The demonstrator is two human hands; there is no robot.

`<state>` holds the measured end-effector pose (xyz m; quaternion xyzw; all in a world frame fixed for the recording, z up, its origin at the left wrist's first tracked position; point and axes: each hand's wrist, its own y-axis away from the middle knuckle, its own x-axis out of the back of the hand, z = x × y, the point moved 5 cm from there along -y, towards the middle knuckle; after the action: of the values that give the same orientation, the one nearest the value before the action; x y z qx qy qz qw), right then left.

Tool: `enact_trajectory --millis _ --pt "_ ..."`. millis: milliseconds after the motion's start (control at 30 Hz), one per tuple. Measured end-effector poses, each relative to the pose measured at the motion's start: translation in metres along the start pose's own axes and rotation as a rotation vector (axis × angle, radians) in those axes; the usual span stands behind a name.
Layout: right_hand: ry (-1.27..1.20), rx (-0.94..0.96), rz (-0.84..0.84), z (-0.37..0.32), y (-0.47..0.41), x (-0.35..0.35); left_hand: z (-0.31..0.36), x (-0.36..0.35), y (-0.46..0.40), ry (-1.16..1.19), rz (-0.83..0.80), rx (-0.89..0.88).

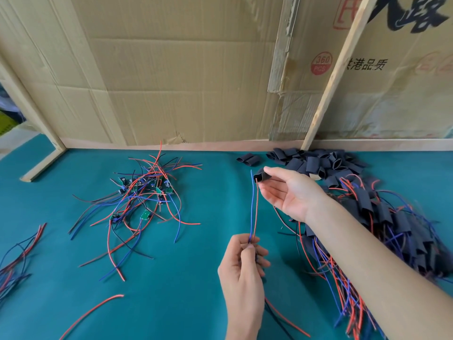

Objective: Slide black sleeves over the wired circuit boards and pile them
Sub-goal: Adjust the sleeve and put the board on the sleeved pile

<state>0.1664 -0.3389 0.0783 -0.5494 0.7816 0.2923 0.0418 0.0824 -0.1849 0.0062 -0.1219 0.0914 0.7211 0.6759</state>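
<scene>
We saw the right hand (291, 192) reach in from the lower right of the frame, forearm stretched diagonally, palm turned up and leftward near the centre. Its thumb and forefinger pinched one black sleeve (261, 177), the other fingers loosely extended. The left hand (241, 261) rose from the bottom centre, fingers curled round two upright wires (253, 209), one blue and one red, whose tips met the sleeve's mouth; any board in that fist was hidden from us. On the green tabletop (171, 303) we counted three main heaps: bare wired circuit boards (144, 192) at centre left, loose sleeves (316, 161) at upper right, and the sleeved pile (397, 231) along the right edge, each too tangled to number. A small wire bundle (14, 261) lay at the left edge, and a single red wire (93, 312) at lower left.
</scene>
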Motion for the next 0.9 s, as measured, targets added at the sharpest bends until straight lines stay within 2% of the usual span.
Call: enact_trajectory --millis 133,433,700,900 --pt "-0.038 -0.053 -0.042 0.004 0.002 -0.003 -0.002 0.0 0.0 -0.001 -0.009 0.001" --pt "-0.097 -0.026 -0.082 -0.004 0.005 -0.009 -0.003 0.0 0.001 -0.009 -0.027 0.008" --pt "0.071 0.081 -0.126 -0.016 0.008 -0.008 -0.001 -0.001 0.0 0.016 -0.015 0.023" --pt "0.362 0.217 -0.175 -0.018 0.018 -0.008 -0.005 0.003 -0.002 -0.026 0.009 0.002"
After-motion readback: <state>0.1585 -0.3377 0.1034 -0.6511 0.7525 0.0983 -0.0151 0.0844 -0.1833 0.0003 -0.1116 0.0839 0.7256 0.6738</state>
